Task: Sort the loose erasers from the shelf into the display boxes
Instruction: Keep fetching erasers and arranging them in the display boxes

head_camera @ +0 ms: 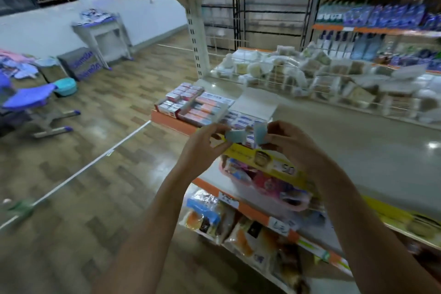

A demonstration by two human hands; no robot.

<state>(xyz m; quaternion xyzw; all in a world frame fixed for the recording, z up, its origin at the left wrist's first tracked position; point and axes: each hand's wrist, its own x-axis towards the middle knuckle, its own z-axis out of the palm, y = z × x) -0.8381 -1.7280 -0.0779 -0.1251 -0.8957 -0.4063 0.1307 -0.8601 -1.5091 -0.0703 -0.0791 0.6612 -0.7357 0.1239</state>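
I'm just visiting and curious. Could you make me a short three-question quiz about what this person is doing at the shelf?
1. True or false: both hands hold something.
2. What colour are the small blocks pinched in the left hand and right hand?
3. Where does the open white cardboard display box stand? A) on the wooden floor B) on the shelf, right of the red-and-white boxes C) in the wire basket

Key: 1 true. 2 pale blue: the left pale blue eraser, the right pale blue eraser. 3 B.

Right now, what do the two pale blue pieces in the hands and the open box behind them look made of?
Left piece and right piece: matte, opaque, soft-edged, likely rubber erasers; blur leaves it open. Open display box: thin cardboard, judging by its folded-up white flap.
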